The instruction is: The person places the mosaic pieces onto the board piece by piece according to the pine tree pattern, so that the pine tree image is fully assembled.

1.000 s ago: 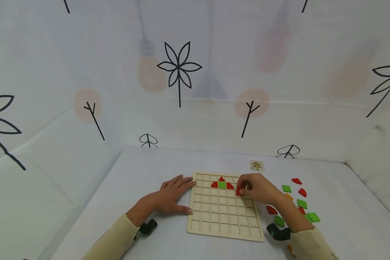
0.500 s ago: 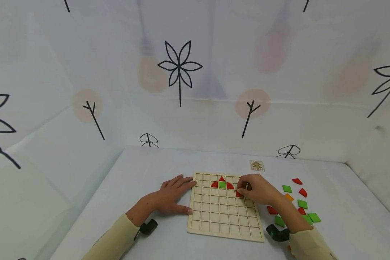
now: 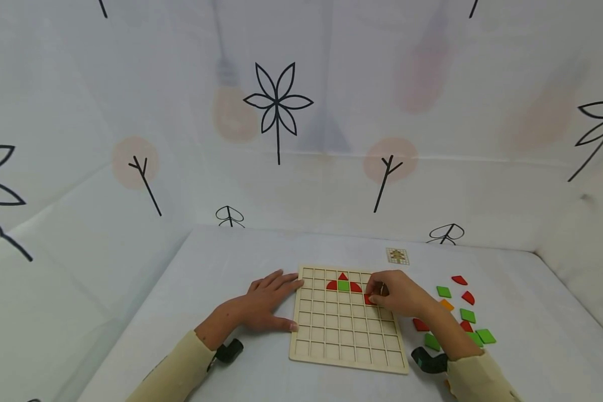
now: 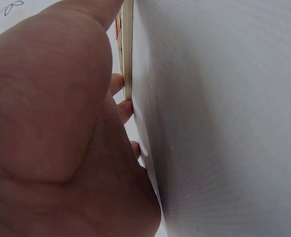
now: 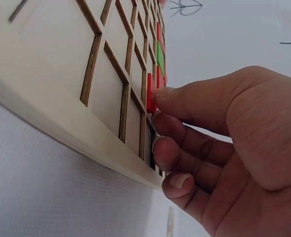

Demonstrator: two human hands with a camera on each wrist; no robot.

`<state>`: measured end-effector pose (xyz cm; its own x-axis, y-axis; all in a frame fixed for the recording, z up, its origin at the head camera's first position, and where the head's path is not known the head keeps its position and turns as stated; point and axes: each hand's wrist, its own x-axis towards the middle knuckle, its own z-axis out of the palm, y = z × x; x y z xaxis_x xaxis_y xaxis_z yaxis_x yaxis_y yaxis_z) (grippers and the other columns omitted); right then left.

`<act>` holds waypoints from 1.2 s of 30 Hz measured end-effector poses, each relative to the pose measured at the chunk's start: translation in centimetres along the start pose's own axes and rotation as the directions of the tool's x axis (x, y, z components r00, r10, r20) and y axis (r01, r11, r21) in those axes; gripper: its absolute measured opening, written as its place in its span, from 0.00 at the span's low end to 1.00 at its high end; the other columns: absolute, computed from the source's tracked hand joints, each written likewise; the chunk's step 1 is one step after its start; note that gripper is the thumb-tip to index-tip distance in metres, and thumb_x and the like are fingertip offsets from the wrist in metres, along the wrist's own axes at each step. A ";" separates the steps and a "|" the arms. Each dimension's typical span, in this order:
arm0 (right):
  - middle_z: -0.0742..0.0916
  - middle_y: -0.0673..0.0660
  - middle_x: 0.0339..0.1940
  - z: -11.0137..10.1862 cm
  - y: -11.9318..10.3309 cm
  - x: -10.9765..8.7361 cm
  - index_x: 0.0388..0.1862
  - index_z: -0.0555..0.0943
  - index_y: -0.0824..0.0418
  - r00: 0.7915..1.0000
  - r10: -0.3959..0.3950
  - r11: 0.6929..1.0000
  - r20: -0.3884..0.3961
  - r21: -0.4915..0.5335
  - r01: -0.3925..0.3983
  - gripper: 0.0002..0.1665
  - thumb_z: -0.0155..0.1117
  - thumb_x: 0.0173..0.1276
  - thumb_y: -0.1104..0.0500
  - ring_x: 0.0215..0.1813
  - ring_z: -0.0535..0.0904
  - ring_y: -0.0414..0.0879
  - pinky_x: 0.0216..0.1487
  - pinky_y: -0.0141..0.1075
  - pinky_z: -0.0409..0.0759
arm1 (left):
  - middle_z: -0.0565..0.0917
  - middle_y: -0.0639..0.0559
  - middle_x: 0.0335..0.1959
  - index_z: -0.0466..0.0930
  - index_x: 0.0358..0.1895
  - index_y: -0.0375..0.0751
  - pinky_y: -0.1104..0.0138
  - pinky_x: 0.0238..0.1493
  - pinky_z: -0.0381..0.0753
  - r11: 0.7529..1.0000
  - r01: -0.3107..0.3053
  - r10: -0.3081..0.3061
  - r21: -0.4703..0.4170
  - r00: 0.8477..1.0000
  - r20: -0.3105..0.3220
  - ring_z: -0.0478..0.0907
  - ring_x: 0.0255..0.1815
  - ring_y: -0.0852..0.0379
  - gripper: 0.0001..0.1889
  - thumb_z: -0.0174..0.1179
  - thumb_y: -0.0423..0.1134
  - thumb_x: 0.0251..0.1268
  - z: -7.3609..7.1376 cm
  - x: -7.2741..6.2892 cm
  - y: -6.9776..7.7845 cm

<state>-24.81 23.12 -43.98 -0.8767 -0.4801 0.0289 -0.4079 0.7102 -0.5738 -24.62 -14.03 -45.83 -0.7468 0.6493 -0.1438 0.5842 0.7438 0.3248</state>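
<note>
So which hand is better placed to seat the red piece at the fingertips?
The right hand, most likely: its thumb touches the red piece, while the left hand rests at the left edge of the board.

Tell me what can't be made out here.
Head view: the full outline of the red piece, partly covered by the right grip.
Head view: the lower orange piece, mostly hidden by the right sleeve.
Head view: details of the patterned card, too small.
Left wrist view: most of the board, edge-on behind the left grip.
</note>
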 end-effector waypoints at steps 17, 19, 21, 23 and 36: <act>0.83 0.46 0.33 -2.9 -1.1 -1.9 0.39 0.85 0.55 0.997 0.063 0.997 0.033 -0.054 -0.062 0.04 0.73 0.72 0.61 0.36 0.76 0.44 0.35 0.35 0.78 | 0.48 0.59 0.89 0.48 0.88 0.63 0.38 0.78 0.52 1.000 0.017 -0.017 -0.001 1.000 0.000 0.37 0.89 0.44 0.53 0.60 0.77 0.65 0.1 0.0 -0.1; 0.82 0.46 0.32 -3.4 -0.8 -2.3 0.38 0.85 0.55 0.993 0.100 0.994 0.070 -0.062 -0.096 0.05 0.75 0.70 0.61 0.37 0.76 0.44 0.35 0.35 0.78 | 0.48 0.59 0.89 0.48 0.88 0.63 0.38 0.78 0.52 1.000 0.016 -0.016 -0.004 1.000 0.001 0.38 0.89 0.43 0.54 0.60 0.77 0.65 0.2 0.1 -0.1; 0.82 0.47 0.32 -3.8 -0.7 -2.7 0.37 0.84 0.54 0.986 0.133 0.989 0.103 -0.083 -0.125 0.08 0.77 0.67 0.61 0.38 0.76 0.45 0.36 0.35 0.78 | 0.48 0.59 0.89 0.48 0.88 0.63 0.38 0.78 0.52 1.000 0.016 -0.016 -0.001 1.000 0.002 0.38 0.89 0.43 0.54 0.59 0.78 0.64 0.2 0.1 -0.1; 0.82 0.47 0.31 -4.2 -0.7 -3.1 0.36 0.83 0.54 0.978 0.168 0.981 0.122 -0.113 -0.155 0.10 0.79 0.64 0.62 0.38 0.76 0.45 0.37 0.35 0.78 | 0.48 0.59 0.88 0.48 0.88 0.63 0.38 0.78 0.52 1.000 0.014 -0.014 0.002 1.000 0.001 0.38 0.89 0.43 0.54 0.59 0.78 0.65 0.2 0.1 0.0; 0.80 0.52 0.28 -4.1 -1.4 -3.9 0.31 0.79 0.56 0.899 0.406 0.881 0.166 -0.334 -0.336 0.17 0.81 0.55 0.67 0.34 0.75 0.48 0.36 0.41 0.78 | 0.48 0.60 0.89 0.47 0.88 0.63 0.39 0.78 0.53 1.000 0.010 -0.010 0.009 1.000 0.002 0.38 0.89 0.43 0.53 0.59 0.78 0.65 0.3 0.3 -0.1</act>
<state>-21.84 26.11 -39.97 -0.9112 -0.2290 -0.3424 -0.1501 0.9587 -0.2416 -24.79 -13.91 -46.17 -0.7522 0.6418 -0.1490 0.5792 0.7519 0.3148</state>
